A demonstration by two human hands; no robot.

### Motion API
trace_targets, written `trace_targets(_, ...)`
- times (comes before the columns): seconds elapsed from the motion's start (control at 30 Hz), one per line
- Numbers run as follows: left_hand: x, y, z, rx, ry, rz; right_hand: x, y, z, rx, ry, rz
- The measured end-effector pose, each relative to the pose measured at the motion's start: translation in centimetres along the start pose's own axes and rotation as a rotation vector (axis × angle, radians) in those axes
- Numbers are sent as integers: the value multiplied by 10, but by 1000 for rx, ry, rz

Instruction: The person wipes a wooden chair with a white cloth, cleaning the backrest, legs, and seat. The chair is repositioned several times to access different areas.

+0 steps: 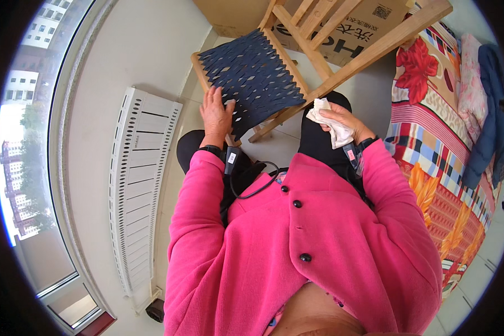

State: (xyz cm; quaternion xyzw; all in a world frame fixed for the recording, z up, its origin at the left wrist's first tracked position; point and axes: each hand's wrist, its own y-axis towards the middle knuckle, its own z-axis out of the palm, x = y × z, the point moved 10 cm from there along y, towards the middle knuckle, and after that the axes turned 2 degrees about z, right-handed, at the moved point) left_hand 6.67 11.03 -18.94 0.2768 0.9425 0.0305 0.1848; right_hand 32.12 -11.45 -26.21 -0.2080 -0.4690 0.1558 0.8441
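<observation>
A wooden chair (289, 60) with a seat woven from dark blue straps (252, 73) stands tilted in front of my knees, its slatted back toward the upper right. My left hand (216, 113) lies along the seat's left wooden edge, fingers stretched out and apart, thumb by the webbing. A crumpled white cloth (340, 133) is gripped in my right hand (346, 120), just right of the seat's near corner. Part of the cloth stands up above the fingers and part hangs below them. Both wrists wear black straps.
A white radiator (143, 185) runs along the wall at left, beside a window. Cardboard boxes (350, 42) stand behind the chair. To the right is a bed with a patterned cover (423, 140), with folded dark blue clothing (487, 117) on it. A black cable (260, 193) loops over my lap.
</observation>
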Motion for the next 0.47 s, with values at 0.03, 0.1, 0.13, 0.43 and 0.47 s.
trace_targets(0.03,11,-2,1,-9,26,-44,3,1,5,-2,-32,-8)
trace_targets(0.1,24,-7,10,38,68,-116,10,4,17,-21,-142,-17)
trace_targets(0.13,24,-9,15,63,82,-115,18,7,23,-74,-238,-87)
trace_targets(0.43,9,-12,33,107,76,-99,134,58,73,-503,-1240,-547)
trace_targets(0.47,10,-12,33,103,49,-100,133,61,74,-498,-1252,-533)
